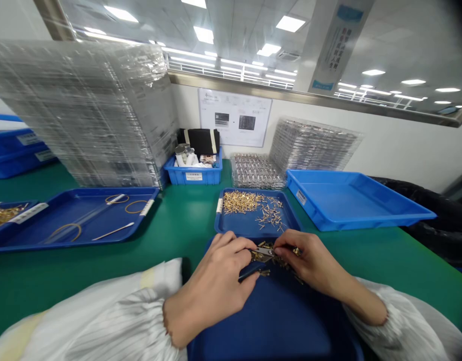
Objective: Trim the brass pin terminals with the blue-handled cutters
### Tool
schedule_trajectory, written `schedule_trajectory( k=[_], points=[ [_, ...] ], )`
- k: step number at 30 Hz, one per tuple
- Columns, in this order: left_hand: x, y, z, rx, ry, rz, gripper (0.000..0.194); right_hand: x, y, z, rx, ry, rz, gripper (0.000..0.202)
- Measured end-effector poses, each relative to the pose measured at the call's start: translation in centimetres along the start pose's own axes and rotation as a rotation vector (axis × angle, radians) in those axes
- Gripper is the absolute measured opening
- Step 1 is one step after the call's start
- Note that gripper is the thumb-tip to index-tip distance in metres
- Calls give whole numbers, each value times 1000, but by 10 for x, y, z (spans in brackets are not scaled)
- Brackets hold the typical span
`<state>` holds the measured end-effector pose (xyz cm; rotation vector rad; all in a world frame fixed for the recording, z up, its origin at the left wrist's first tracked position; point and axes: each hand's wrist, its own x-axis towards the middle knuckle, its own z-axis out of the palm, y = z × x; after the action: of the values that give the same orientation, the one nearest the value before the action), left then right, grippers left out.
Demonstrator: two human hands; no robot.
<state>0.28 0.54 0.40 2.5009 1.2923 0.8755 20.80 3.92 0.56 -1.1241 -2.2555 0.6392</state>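
Note:
My left hand (221,276) is closed around a small metal tool (265,251) with dark handles, which looks like pliers or tweezers. The tip of the tool points right, toward my right hand (309,260). The fingers of my right hand are pinched together at that tip; what they hold is too small to make out. Both hands are above the near dark blue tray (268,321), where small brass-coloured pins (266,273) lie beneath and between the fingers. Beyond them, a second blue tray (238,225) bears a heap of gold pins (240,201) and a looser scatter.
On the left, a blue tray (103,235) holds rubber bands and a cotton swab. Tall stacked clear trays (84,110) stand behind it. A blue bin (195,175) with supplies, a clear tray of parts (255,170) and a light blue tray (358,200) line the back.

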Motion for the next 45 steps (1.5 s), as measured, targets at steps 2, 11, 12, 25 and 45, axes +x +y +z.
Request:
schedule_trajectory(
  k=[2, 11, 12, 25, 45],
  points=[
    [0, 0, 0, 1, 6, -5, 17, 0, 0, 0, 9, 4, 3, 15],
    [-1, 2, 3, -21, 149, 98, 14, 0, -7, 5, 160, 161, 98, 11],
    [-1, 2, 3, -36, 179, 109, 14, 0, -8, 6, 190, 188, 96, 11],
    [-2, 2, -2, -74, 34, 79, 12, 0, -9, -4, -29, 40, -37, 10],
    [4, -6, -1, 173, 174, -23, 13, 6, 10, 5, -186, 281, -135, 23]
  ],
)
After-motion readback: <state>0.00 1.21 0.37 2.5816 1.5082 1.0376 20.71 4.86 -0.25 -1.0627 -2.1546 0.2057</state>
